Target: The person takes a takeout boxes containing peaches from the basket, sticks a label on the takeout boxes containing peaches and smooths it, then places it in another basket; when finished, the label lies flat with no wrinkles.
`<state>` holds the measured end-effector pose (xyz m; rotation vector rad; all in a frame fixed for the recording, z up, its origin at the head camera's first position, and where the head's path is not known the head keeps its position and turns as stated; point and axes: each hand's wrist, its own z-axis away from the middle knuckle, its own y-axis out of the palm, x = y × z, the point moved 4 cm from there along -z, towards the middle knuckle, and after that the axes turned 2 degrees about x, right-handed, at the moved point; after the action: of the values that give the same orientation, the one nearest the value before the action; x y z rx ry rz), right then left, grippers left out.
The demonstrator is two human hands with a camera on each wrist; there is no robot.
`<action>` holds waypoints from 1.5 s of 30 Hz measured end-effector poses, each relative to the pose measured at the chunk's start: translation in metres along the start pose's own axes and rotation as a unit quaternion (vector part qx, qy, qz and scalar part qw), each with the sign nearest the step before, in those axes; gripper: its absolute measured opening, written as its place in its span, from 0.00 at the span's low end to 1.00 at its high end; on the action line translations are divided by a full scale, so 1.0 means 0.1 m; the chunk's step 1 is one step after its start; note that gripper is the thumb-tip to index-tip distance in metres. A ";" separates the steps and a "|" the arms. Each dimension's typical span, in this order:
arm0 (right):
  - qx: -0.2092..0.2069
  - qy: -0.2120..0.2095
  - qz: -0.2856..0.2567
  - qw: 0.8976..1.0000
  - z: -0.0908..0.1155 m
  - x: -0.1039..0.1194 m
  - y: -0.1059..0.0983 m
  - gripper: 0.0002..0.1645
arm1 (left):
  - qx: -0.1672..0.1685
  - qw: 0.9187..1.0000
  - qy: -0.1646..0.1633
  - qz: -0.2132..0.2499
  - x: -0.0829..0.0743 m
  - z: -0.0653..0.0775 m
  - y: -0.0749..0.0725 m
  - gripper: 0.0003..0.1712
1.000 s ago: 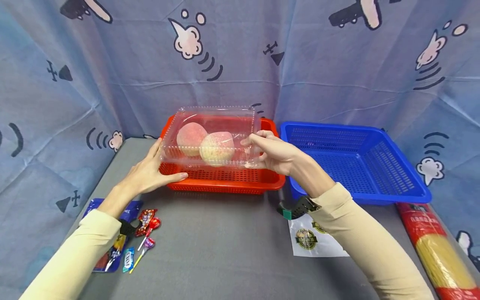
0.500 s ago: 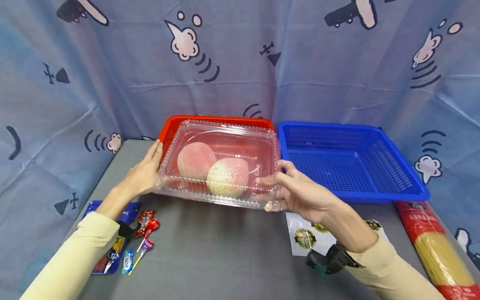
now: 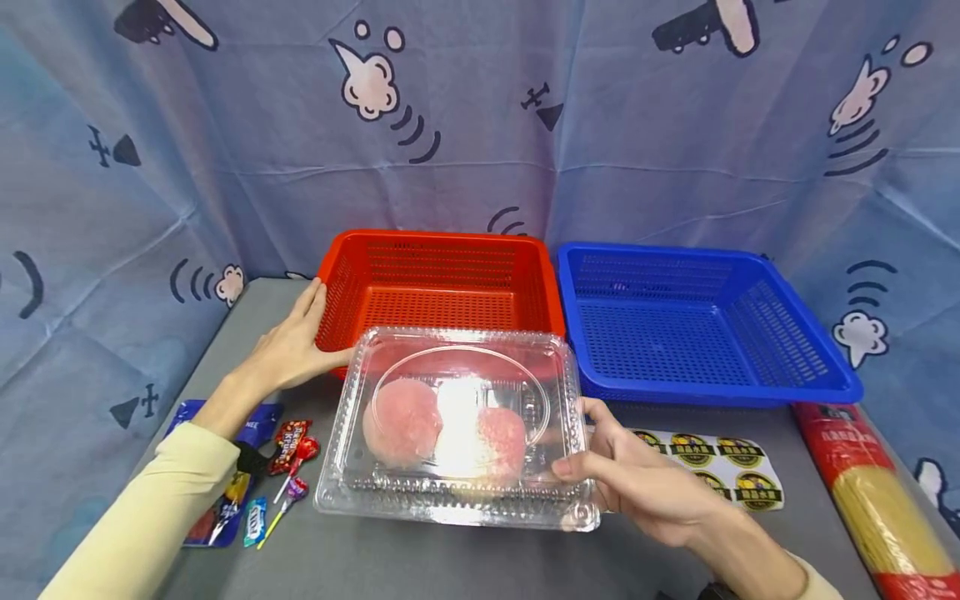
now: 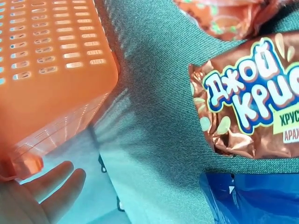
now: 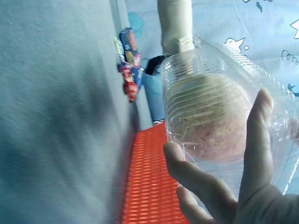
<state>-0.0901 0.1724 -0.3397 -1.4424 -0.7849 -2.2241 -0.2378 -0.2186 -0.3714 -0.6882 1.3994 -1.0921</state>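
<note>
A clear plastic clamshell box [image 3: 450,508] with two pinkish peaches [image 3: 403,423] inside is held in the air before the red basket [image 3: 442,307]. My right hand [image 3: 648,487] grips its right end, thumb on top and fingers beneath. In the right wrist view, a peach [image 5: 210,116] shows through the ribbed wall, between thumb and fingers. My left hand [image 3: 288,346] rests against the red basket's left front corner, fingers fairly straight, thumb spread toward the box. Two straight fingers of the left hand [image 4: 60,193] lie near the basket rim in the left wrist view.
A blue basket [image 3: 667,342] stands right of the red one. Below it lies a sheet of round stickers [image 3: 693,450]. A noodle pack [image 3: 877,500] lies at the far right. At left are a blue pouch [image 3: 258,421], a red-brown candy bar [image 3: 288,446] and lollipops [image 3: 303,450].
My right hand has brought the box out of the red basket, toward me and down. The left hand has let go of the box and stays by the basket corner. The sticker sheet is more visible.
</note>
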 end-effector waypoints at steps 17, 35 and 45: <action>-0.062 0.080 0.055 0.993 0.00 -0.60 -0.05 0.45 | 0.008 1.000 -0.015 -0.009 -0.03 0.00 0.01 0.75; -0.085 0.076 0.108 0.988 -0.07 -0.66 -0.10 0.39 | 0.007 1.000 -0.020 -0.010 -0.03 0.01 0.02 0.76; -0.086 0.076 0.093 0.989 -0.11 -0.69 -0.17 0.38 | 0.004 1.000 -0.021 -0.011 -0.03 0.00 0.02 0.76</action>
<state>-0.0793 0.1795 -0.4104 -1.3415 -0.4004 -2.2693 -0.2369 -0.2153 -0.3721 -0.7184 1.3547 -1.0927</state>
